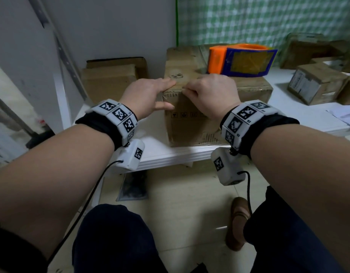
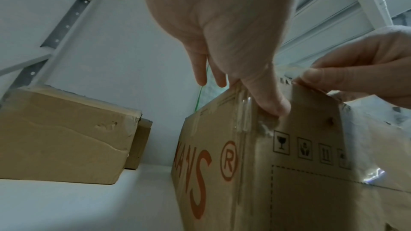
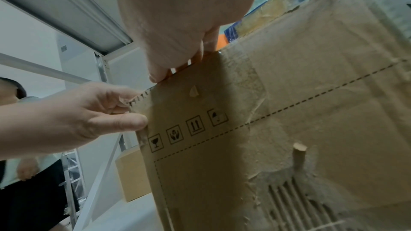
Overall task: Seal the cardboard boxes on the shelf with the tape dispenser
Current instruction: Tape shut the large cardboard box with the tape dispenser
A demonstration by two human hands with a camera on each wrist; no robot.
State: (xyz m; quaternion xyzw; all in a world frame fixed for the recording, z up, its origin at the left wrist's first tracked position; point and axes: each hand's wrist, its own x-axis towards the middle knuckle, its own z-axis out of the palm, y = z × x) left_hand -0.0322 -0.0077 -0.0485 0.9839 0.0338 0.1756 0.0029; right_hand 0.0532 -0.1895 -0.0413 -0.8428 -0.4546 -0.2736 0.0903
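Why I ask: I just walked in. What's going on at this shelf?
A person is taping the cardboard box on the shelf. The left hand presses on its top near corner; the right hand pinches what looks like clear tape at the top edge. The tape dispenser sits unheld on the box.

small box label (image 1: pixel 301 83): blurred, unreadable | tape dispenser (image 3: pixel 266 8): mostly behind box (image 3: pixel 311 103)

The right grip (image 3: pixel 177 24), a bare hand, comes down from the frame's top and pinches the top front edge of the cardboard box (image 3: pixel 311 111). The left grip (image 3: pixel 84 111) reaches in from the left, thumb pressed on the box's front face by its corner, fingers over the frayed top edge. The orange-and-blue tape dispenser (image 3: pixel 255 24) shows above the box. A smaller box (image 3: pixel 131 178) sits left of it on the white shelf (image 3: pixel 124 217).
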